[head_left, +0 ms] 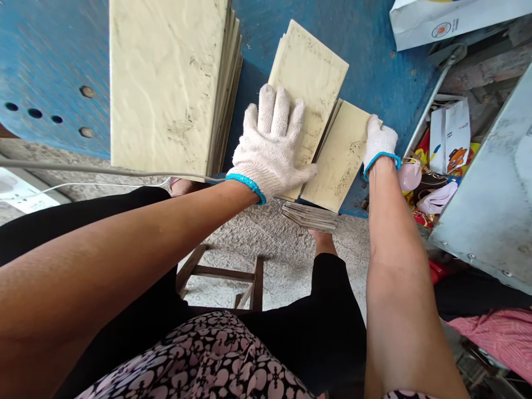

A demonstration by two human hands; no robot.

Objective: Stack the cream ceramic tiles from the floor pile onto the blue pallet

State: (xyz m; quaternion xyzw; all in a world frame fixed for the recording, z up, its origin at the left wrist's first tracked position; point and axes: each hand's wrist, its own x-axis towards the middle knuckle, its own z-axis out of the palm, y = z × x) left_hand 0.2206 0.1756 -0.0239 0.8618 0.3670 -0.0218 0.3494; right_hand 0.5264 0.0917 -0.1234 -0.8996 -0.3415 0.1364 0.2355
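Note:
My left hand (274, 138), in a white knitted glove with a blue cuff, lies palm down with fingers spread. It rests on a stack of cream marbled tiles (310, 72), its thumb reaching toward the neighbouring piece. My right hand (380, 141), gloved the same way, is closed around the right edge of a narrower cream tile (338, 149); its fingertips are partly hidden. The narrower tile lies close beside the stack, with a thin dark gap between them. Dark smudges mark the tile faces.
A taller stack of large cream tiles (162, 83) stands left on the blue table (366, 44). Several thin pieces (311, 216) show below its front edge. A wooden stool (224, 274) stands underneath. White packaging (457, 22), a grey metal panel (494, 183) and a cable (103, 170) are nearby.

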